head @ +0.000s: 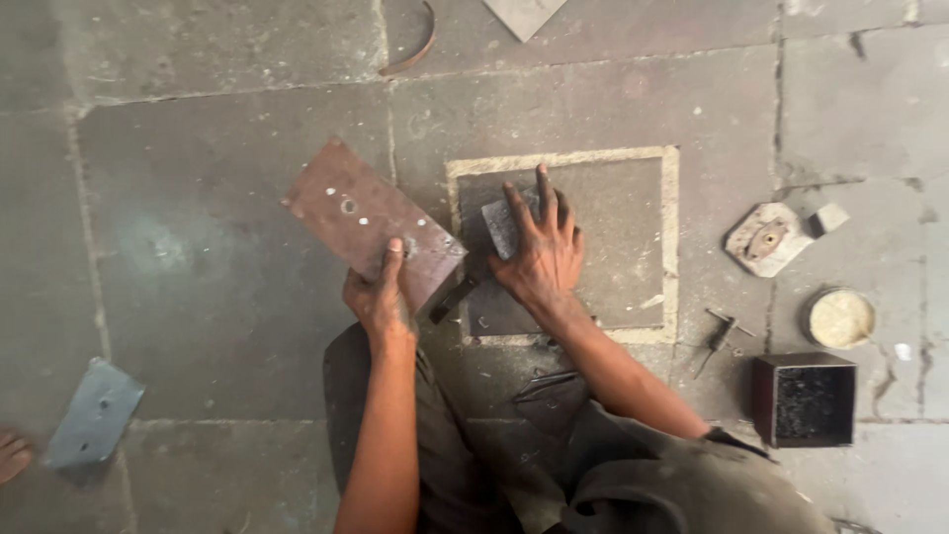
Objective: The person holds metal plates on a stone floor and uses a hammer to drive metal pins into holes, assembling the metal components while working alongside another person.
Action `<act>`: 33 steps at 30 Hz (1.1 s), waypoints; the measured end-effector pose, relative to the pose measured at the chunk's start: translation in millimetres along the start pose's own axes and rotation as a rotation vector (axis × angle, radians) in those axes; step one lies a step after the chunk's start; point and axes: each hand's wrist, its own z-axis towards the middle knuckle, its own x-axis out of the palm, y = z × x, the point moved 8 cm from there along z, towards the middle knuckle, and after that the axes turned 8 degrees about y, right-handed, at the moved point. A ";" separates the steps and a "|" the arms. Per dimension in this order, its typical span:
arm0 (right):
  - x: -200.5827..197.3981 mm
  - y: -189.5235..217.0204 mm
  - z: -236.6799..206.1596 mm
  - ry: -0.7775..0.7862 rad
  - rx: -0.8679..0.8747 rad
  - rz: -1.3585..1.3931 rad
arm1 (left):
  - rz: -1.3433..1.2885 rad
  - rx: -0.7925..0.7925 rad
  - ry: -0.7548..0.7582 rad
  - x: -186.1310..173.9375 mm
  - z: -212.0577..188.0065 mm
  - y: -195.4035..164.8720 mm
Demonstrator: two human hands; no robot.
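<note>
My left hand [381, 297] grips the near edge of a rust-brown metal plate [361, 213] with several small drilled holes, holding it tilted above the stone floor. My right hand [542, 249] lies flat, fingers spread, pressing a small grey abrasive sheet [497, 225] onto a dark square slab [613, 232] with a pale border set in the floor. A short dark bar [452, 299] lies just below the plate's right corner.
To the right are an octagonal metal piece [766, 237], a small block [828, 218], a round tin of pale paste [839, 317], a T-shaped key [720, 336] and a dark square box [804, 400]. A grey plate [94, 413] and someone's toes [10, 455] are at lower left.
</note>
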 end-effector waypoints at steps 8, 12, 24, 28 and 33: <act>-17.7 -82.8 5.7 -0.024 -0.020 0.876 | -0.018 -0.033 0.096 21.7 10.1 -18.5; -22.6 -134.8 -1.7 -0.011 -0.047 0.941 | 0.009 0.048 0.344 94.0 19.7 -28.3; 6.1 -207.0 -210.3 0.274 0.206 0.081 | 0.535 0.179 0.560 311.3 12.7 47.4; 6.0 -219.5 -239.5 0.403 0.270 0.176 | 0.614 0.229 0.572 307.7 7.5 61.0; -40.5 -226.4 -224.7 0.317 0.204 0.419 | 0.722 0.266 0.537 314.3 5.0 61.2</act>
